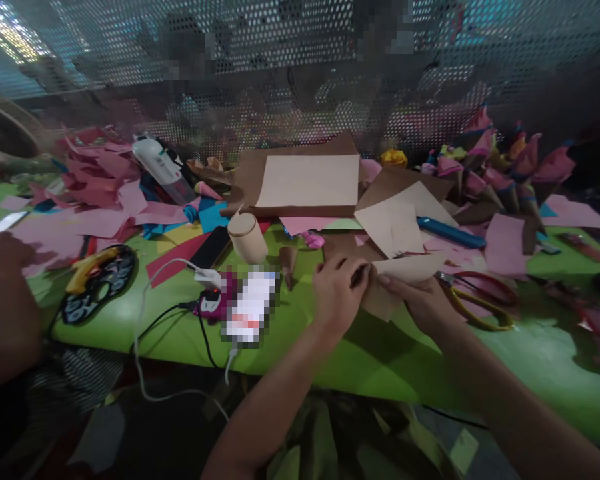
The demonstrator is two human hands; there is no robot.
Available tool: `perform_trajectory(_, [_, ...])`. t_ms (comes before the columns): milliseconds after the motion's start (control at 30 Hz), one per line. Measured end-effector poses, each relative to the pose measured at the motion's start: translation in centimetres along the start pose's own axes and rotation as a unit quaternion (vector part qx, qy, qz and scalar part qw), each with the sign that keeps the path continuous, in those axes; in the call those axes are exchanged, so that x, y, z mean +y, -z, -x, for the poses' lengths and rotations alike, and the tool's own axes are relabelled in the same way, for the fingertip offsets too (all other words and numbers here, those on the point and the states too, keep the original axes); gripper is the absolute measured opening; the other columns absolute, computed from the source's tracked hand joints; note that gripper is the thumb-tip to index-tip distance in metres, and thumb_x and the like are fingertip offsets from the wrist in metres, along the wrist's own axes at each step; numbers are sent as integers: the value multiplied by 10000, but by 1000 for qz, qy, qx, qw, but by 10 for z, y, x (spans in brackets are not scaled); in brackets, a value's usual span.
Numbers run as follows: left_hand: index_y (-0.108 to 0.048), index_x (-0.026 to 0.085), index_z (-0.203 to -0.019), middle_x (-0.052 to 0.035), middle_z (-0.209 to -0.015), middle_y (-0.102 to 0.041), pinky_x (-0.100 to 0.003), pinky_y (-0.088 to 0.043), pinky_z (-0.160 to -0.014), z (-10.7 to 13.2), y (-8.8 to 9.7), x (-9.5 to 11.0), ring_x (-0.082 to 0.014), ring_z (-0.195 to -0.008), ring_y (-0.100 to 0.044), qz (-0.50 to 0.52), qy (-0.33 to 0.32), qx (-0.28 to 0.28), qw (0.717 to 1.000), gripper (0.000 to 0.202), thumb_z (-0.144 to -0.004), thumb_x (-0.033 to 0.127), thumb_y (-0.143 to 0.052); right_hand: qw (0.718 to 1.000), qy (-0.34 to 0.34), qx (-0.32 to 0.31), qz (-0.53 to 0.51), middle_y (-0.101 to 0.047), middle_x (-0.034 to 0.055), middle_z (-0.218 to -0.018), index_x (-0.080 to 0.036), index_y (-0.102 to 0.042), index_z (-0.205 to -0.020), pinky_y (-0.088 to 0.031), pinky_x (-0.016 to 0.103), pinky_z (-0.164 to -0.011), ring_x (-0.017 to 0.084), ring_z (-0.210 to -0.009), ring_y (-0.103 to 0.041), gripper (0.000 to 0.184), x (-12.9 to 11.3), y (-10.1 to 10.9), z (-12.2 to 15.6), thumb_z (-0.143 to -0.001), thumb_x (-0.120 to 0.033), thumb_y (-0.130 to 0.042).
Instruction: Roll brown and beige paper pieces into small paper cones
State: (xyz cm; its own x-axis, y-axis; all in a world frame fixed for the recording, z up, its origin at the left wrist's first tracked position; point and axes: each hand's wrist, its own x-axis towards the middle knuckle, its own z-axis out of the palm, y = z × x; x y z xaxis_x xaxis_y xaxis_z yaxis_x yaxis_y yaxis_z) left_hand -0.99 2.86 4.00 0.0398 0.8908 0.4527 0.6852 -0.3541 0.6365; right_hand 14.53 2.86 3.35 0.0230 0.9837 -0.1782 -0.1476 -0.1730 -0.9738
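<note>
1. A curled piece of paper, cream above and tan below (pixel 413 268), is held between the two bare hands, above the front part of the bright green bench (pixel 290 347).
2. By the left hand (pixel 337 293), the left end of this paper is gripped; its fingers are curled nearly closed, with a small dark gap beside the thumb.
3. By the right hand (pixel 423 300), the paper is pinched near its middle, with the thumb laid on top; the fingers underneath are hidden, so their exact position cannot be told.
4. Just beside the right hand, a pair of scissors with red and yellow handles (pixel 461 308) is seen.
5. Behind the paper, a blue long-bodied cutter (pixel 450 232) is placed near some cream paper sheets (pixel 390 220).
6. To the left of the left hand, a small brown paper cone (pixel 288 261) is found, and next to it a cream round cylinder (pixel 247 239).
7. Nearer to the front edge, a phone with a lit screen (pixel 251 308) is placed beside a magenta power socket block (pixel 211 305).
8. Farther left, a yellow glue gun (pixel 91 270) is rested on a black patterned tray (pixel 114 293).
9. At the back right, pink paper flowers in brown cones (pixel 505 177) are gathered.
</note>
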Motion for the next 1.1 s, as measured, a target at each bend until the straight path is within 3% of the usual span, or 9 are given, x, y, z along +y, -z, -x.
perform_trajectory(233, [-681,220,-955,-33,-941,-702,-265,-476,-716,1,-1,1,-161,-829,-655,45,27,-7,999,65,-947,220,-617,996,-38,-19,74,-785,71,-857,-218,-780,-827,-588,377,-709,262,-820,-707,475,0,-1,5,-559,-597,-883])
perform_trajectory(400, [-677,208,-987,-69,-1007,-713,-314,-511,-768,0,0,2,-198,-874,-668,65,44,-20,997,97,-944,188,-592,996,-28,-5,84,-782,53,-854,-231,-766,-827,-589,377,-724,264,-815,-706,508,2,-1,6,-487,-575,-920])
perform_trajectory(533, [-696,214,-1054,-78,-1076,-730,-342,-555,-833,-2,-1,1,-212,-951,-685,153,63,-49,985,222,-884,101,-608,996,1,-9,94,-782,55,-834,-249,-766,-805,-597,403,-751,292,-849,-717,461,-8,-8,6,-513,-577,-907])
perform_trajectory(700, [-729,200,-1114,-80,-1128,-760,-361,-576,-904,-6,-1,0,-211,-1013,-708,313,116,-91,938,307,-858,88,-604,995,4,35,97,-792,56,-998,-276,-776,-877,-575,447,-884,314,-1013,-704,438,-9,-6,2,-566,-564,-886])
perform_trajectory(800, [-744,181,-1095,-91,-1139,-765,-371,-568,-945,-8,-1,0,-211,-1035,-712,378,175,-117,901,301,-836,88,-624,996,22,36,82,-789,48,-992,-278,-761,-875,-554,444,-927,303,-1038,-693,422,-2,-1,-1,-600,-579,-868])
perform_trajectory(933, [-749,156,-1065,-91,-1008,-781,-357,-589,-855,-8,-2,-1,-181,-877,-722,446,235,-147,851,267,-834,105,-626,994,51,37,90,-785,43,-933,-269,-733,-818,-555,424,-873,287,-956,-699,390,3,4,-3,-631,-594,-843])
perform_trajectory(1000, [-751,149,-1034,-79,-926,-778,-335,-590,-804,-8,-3,-3,-165,-806,-710,460,248,-152,839,235,-829,119,-638,992,55,48,100,-781,36,-944,-278,-727,-825,-544,425,-883,283,-968,-693,365,3,6,-4,-660,-588,-826])
perform_trajectory(1100, [-756,160,-972,-71,-952,-779,-314,-577,-839,-8,-3,-4,-159,-856,-711,466,242,-151,838,200,-822,109,-634,990,57,62,109,-778,39,-975,-286,-723,-875,-524,436,-913,292,-1020,-680,367,3,7,-5,-680,-583,-813])
